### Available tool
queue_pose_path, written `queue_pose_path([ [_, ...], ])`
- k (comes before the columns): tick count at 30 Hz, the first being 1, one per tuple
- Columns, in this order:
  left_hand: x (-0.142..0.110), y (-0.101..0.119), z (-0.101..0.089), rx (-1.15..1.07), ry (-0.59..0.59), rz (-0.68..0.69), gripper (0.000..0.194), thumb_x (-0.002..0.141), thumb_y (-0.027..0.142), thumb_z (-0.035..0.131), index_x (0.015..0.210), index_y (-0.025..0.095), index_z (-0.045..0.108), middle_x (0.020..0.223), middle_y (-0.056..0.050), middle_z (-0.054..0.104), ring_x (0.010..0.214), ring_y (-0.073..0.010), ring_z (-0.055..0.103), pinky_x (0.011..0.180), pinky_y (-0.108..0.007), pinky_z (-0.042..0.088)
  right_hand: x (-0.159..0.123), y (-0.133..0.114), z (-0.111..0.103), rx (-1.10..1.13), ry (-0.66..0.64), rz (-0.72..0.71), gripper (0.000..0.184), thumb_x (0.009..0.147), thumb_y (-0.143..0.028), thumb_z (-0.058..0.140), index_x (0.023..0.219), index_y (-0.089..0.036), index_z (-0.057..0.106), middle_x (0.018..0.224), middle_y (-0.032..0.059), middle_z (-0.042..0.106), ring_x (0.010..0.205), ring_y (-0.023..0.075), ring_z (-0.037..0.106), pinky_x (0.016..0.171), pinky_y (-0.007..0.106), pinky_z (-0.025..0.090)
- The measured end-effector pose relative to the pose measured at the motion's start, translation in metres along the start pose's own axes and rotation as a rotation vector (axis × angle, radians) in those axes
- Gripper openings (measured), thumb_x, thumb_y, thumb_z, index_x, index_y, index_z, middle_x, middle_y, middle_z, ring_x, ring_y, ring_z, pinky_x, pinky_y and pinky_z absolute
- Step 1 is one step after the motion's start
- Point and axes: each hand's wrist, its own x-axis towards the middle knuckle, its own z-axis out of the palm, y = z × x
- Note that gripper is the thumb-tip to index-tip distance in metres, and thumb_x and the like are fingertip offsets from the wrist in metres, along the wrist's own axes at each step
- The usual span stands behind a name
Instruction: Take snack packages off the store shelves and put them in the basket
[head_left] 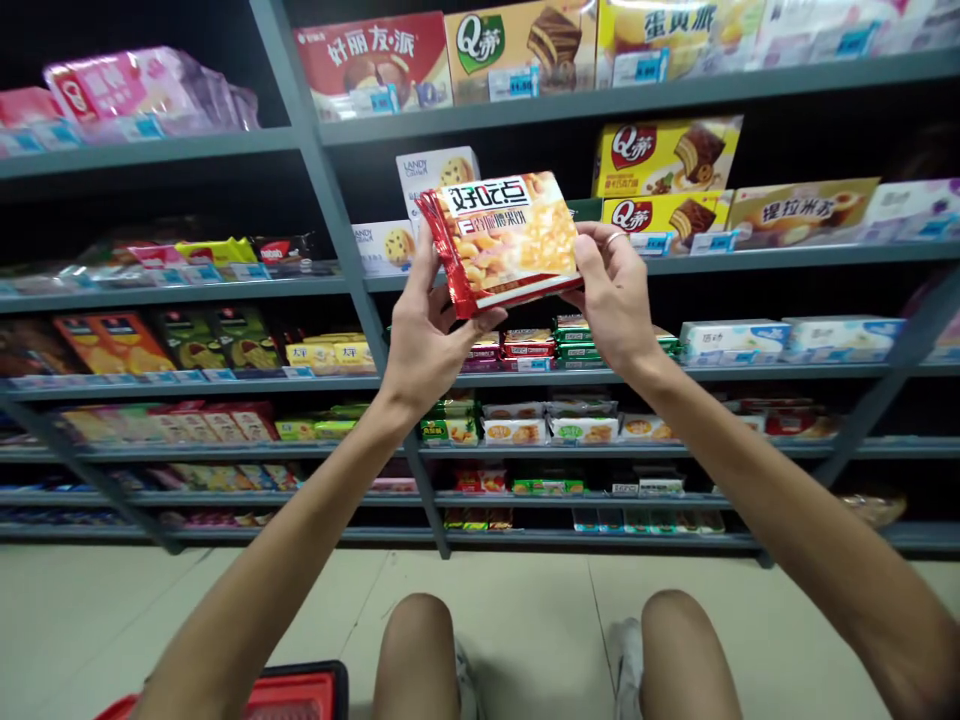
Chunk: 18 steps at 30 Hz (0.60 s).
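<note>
A red and yellow packet of biscuits (517, 240) with nuts pictured on its front is held up before the shelves, slightly tilted. My left hand (427, 335) grips its left end, thumb at the lower edge and fingers behind. My right hand (613, 290) pinches the right end, with the thumb on the front and a ring on one finger. The fingers behind the packet are partly hidden. Behind it stand white cookie boxes (384, 247) and yellow cake boxes (667, 160) on a shelf.
Grey shelving (330, 190) full of packaged snacks spans the view, with price tags along its edges. A red basket (292, 690) with a dark rim sits on the tiled floor (525, 600) at lower left. My knees (420, 650) are bent in front.
</note>
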Motion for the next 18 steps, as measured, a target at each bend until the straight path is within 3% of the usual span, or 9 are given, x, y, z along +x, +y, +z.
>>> queue_pose_path([
  [3, -0.007, -0.015, -0.003, 0.068, 0.065, 0.020, 0.087, 0.096, 0.067, 0.070, 0.169, 0.035, 0.035, 0.171, -0.009, 0.043, 0.153, -0.0388, 0.051, 0.123, -0.057, 0.052, -0.015, -0.014, 0.004, -0.032, -0.106, -0.037, 0.062, 0.101, -0.066, 0.066, 0.146, -0.024, 0.058, 0.147, 0.0052, 0.061, 0.139, 0.0281, 0.062, 0.113, 0.047, 0.057],
  [6, -0.023, -0.032, -0.004, 0.108, 0.070, -0.043, 0.077, 0.102, 0.055, 0.069, 0.168, 0.032, 0.038, 0.172, -0.009, 0.044, 0.150, -0.0349, 0.056, 0.122, -0.051, 0.055, -0.029, -0.009, 0.001, -0.059, -0.165, -0.035, 0.068, 0.094, -0.059, 0.080, 0.148, -0.024, 0.059, 0.149, 0.0068, 0.061, 0.139, 0.0293, 0.061, 0.118, 0.052, 0.054],
  [12, -0.072, -0.064, 0.007, 0.223, 0.052, -0.215, 0.072, 0.096, 0.020, 0.070, 0.164, 0.025, 0.046, 0.162, -0.012, 0.057, 0.147, -0.0297, 0.058, 0.125, -0.048, 0.051, -0.066, 0.045, -0.001, -0.122, -0.169, 0.054, 0.055, 0.094, -0.044, 0.082, 0.141, -0.022, 0.061, 0.143, 0.0131, 0.064, 0.134, 0.0305, 0.063, 0.114, 0.050, 0.059],
  [18, -0.099, -0.103, 0.016, 0.121, 0.022, -0.395, 0.077, 0.092, 0.024, 0.076, 0.163, 0.020, 0.049, 0.156, -0.014, 0.063, 0.139, -0.0312, 0.065, 0.120, -0.048, 0.055, -0.086, 0.086, -0.002, -0.205, -0.226, 0.100, 0.061, 0.099, -0.041, 0.075, 0.152, -0.020, 0.054, 0.147, 0.0147, 0.062, 0.129, 0.0284, 0.066, 0.110, 0.046, 0.059],
])
